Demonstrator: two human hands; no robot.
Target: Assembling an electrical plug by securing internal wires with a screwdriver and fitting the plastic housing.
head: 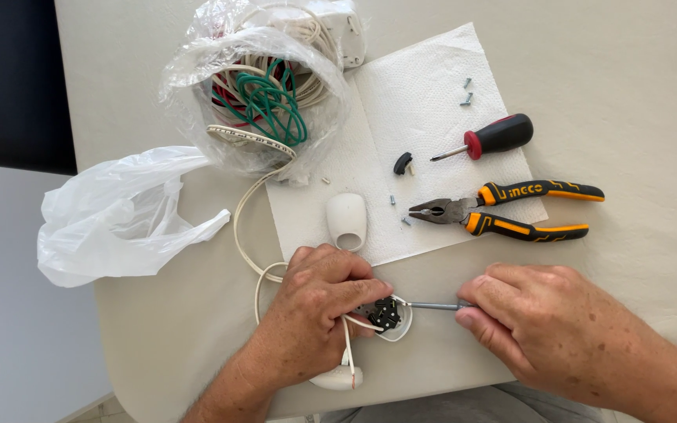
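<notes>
Near the table's front edge, the left hand (311,309) is clenched around an opened white plastic plug (388,317) with black innards, pinning it down. The right hand (538,325) grips a slim metal-shafted screwdriver (431,305), tip at the plug's terminals. Judging by this, a terminal screw is being worked; next calls for steady turning without slipping.
</notes>
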